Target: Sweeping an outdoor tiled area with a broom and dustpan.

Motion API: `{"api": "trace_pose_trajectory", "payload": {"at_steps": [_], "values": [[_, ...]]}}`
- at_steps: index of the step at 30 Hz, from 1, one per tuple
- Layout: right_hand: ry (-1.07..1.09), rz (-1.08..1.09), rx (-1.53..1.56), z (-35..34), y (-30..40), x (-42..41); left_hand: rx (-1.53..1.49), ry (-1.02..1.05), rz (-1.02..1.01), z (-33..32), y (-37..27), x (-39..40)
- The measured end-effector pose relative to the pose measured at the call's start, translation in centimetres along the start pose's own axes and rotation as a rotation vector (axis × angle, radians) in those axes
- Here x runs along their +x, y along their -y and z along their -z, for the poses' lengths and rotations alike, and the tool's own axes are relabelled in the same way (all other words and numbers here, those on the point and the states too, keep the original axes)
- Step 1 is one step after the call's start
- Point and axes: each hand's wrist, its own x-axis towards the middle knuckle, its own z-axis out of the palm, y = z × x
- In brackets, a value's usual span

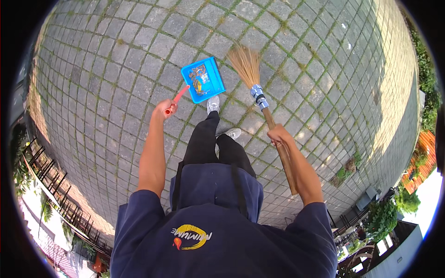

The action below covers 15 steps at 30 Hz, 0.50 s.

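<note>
My left hand (166, 108) grips the red handle (181, 93) of a blue plastic dustpan (218, 80). Dry leaves and other debris (199, 78) lie in the pan, with a yellowish leaf among them. The pan's dark-edged lip faces right, toward the broom. In my right hand (280, 135) is the wooden stick of a straw broom (270, 116), bound with silvery tape below the bristles. Its bristles (245, 66) fan out to the right of the dustpan, apart from it, and look blurred at the tips. Whether they touch the ground I cannot tell.
Square paving stones (139, 62) with grass in the joints stretch all around. My grey shoes (213, 105) stand just below the dustpan. A weedy patch (346, 170) grows at the lower right. Black metal fencing (59, 187) runs along the left, and a hedge (427, 73) borders the right.
</note>
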Motion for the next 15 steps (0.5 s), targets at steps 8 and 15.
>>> {"api": "trace_pose_trajectory", "payload": {"at_steps": [8,15], "values": [[0.249,-0.036,0.553,-2.6,-5.1,-11.8,0.001,-0.052,-0.114,-1.5,3.9,-1.3],[-0.235,0.144,0.032,5.7,-1.1,-8.0,-0.142,-0.021,-0.154,0.9,9.1,-0.5]]}}
